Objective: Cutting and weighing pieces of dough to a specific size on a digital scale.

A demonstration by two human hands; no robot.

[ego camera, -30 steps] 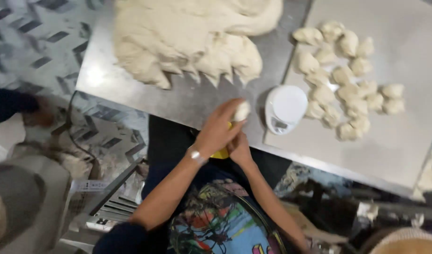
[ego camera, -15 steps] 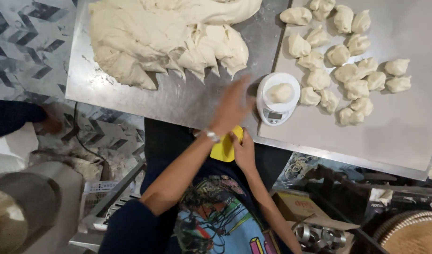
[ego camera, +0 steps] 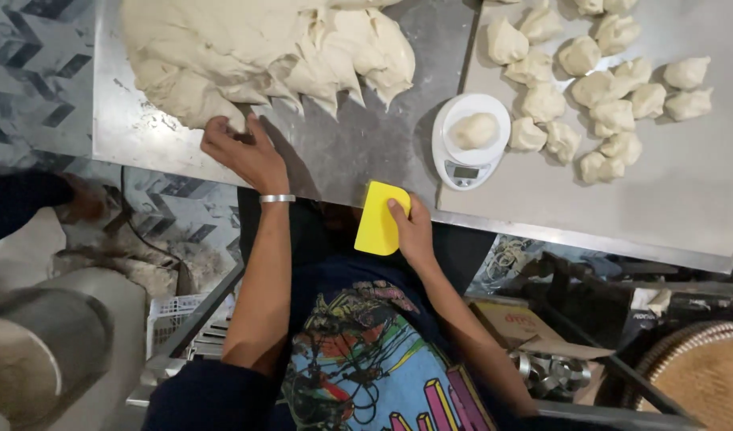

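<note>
left hand on dough mass | right hand holds yellow scraper

Your left hand has left the scale and swung across to the near edge of the big dough mass, fingers now touching its lower lobe. A second ago it was carrying a dough piece toward the scale; half a second ago it was just letting go of that piece, which now sits alone on the scale pan. Your right hand has come out from behind the left arm, and the yellow scraper it grips is now in full view at the table edge.
</note>
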